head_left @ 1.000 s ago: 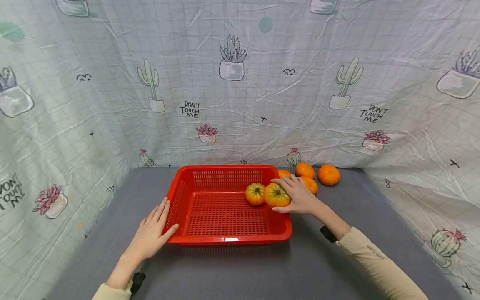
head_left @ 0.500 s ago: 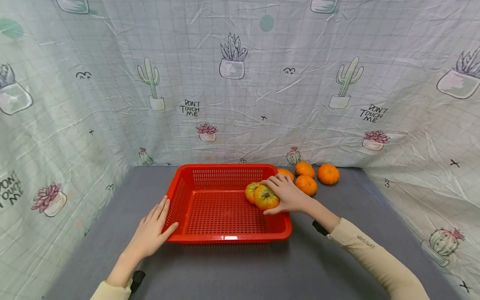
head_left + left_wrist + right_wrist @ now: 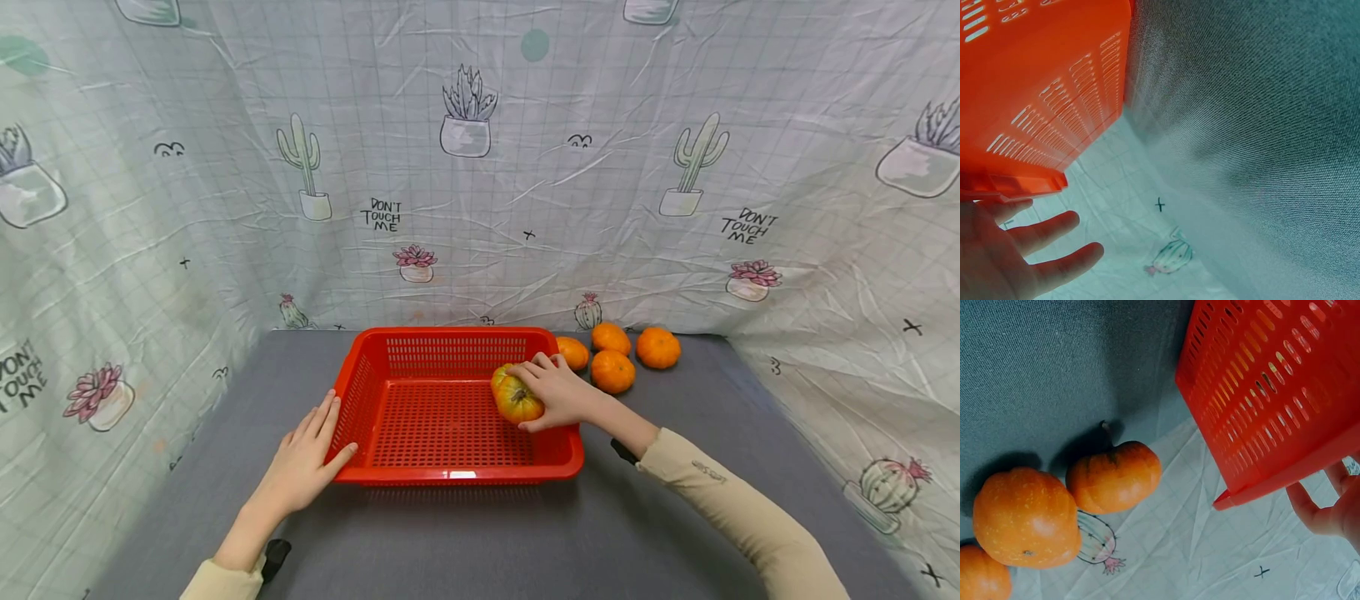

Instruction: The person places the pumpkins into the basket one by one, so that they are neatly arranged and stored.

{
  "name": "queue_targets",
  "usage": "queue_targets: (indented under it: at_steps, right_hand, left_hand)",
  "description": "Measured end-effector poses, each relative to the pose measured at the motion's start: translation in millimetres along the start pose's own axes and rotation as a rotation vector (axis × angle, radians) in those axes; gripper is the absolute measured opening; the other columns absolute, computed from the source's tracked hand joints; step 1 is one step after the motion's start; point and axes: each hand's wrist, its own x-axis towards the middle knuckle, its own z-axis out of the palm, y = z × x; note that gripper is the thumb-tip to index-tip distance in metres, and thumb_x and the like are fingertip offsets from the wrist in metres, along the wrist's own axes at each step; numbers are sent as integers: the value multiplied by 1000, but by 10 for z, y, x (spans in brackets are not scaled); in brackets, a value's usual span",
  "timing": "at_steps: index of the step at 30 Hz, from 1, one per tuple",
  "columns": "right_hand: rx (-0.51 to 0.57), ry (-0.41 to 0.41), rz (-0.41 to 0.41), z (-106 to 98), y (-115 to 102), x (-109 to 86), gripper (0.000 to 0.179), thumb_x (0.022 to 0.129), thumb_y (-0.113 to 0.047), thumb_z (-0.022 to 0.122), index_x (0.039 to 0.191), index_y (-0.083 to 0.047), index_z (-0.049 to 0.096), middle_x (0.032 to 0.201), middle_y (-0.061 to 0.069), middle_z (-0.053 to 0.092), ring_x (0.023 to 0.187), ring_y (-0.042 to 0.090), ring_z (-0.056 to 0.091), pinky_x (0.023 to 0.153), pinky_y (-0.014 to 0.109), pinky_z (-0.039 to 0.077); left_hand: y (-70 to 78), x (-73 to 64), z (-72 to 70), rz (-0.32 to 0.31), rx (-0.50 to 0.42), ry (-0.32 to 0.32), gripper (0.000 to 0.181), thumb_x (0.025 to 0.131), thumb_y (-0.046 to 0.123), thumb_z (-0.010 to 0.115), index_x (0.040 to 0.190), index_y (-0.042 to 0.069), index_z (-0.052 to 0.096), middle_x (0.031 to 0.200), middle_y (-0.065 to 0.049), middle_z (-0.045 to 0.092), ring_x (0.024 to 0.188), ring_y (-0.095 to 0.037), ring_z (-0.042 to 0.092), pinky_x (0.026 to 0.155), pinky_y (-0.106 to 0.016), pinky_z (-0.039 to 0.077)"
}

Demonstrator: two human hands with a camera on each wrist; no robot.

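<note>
A red perforated plastic basket (image 3: 457,476) sits on the grey tabletop. My right hand (image 3: 564,395) reaches over its right wall and grips a small yellow-orange pumpkin (image 3: 519,403) with greenish ribs, low inside the basket. Just behind that one, a second small pumpkin (image 3: 500,377) is mostly covered by it and by the fingers. On the left, my left hand (image 3: 302,462) rests along the basket's left rim, fingers straight and thumb over the front corner. In the left wrist view, fingers (image 3: 1047,232) extend past the rim. The basket wall hides the held pumpkin in the right wrist view.
Several small orange pumpkins lie behind and right of the basket: one (image 3: 573,353) close to its wall, one (image 3: 612,372) nearer, one (image 3: 658,347) farther right. A cactus-printed cloth (image 3: 480,208) hangs around the back and sides of the grey table (image 3: 465,542).
My right hand has moved left and slightly down with the gripped pumpkin, from over the right rim into the basket in front of the other pumpkin. The left hand has stayed put.
</note>
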Motion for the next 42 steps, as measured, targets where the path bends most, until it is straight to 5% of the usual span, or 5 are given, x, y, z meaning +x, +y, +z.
queue_targets:
  at_steps: [15, 42]
  right_hand:
    - [-112, -91, 19, 124, -62, 39, 80, 67, -64, 62, 127, -12, 46, 111, 11, 49, 100, 24, 38, 74, 41, 30]
    - [-227, -302, 40, 117, -109, 90, 77, 64, -64, 64, 125, -19, 48, 118, 8, 47, 110, 26, 38, 89, 54, 31]
  left_hand:
    - [5, -3, -3, 2, 2, 2, 75, 87, 45, 46, 141, 1, 19, 149, -15, 17, 126, -42, 30, 88, -63, 31]
    - [19, 7, -20, 0, 16, 7, 74, 86, 40, 50, 141, 0, 20, 148, -17, 18, 125, -43, 31, 87, -64, 31]
